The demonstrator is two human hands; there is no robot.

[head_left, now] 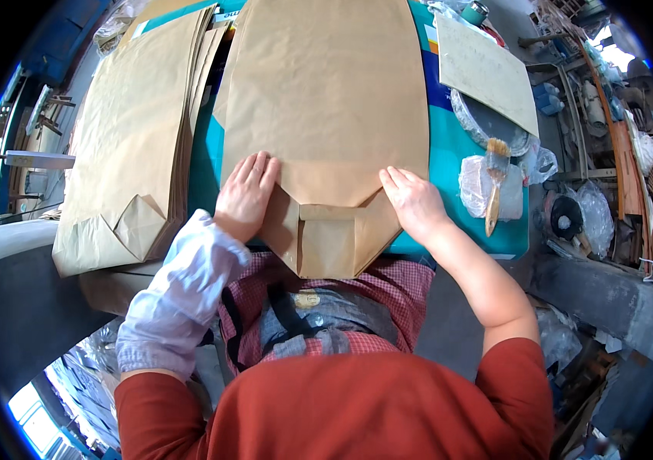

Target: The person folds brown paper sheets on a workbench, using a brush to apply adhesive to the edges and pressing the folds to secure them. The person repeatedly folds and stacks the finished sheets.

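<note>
A large brown kraft paper bag (326, 100) lies flat in front of me, its near end folded into an angular bottom with a small rectangular flap at the middle. My left hand (246, 195) rests on the left corner of that folded end, fingers stretched out over the paper. On the opposite corner lies my right hand (413, 203), its fingers extended and pressing flat on the fold. Both palms face down. The folded bottom reaches past the table edge toward my lap.
A stack of brown paper bags (127, 138) lies at the left. On the right are a brush (496, 180) with a wooden handle, a plastic-covered round container (487, 119) and a pale board (487, 73). The teal table cover (449, 176) shows between them.
</note>
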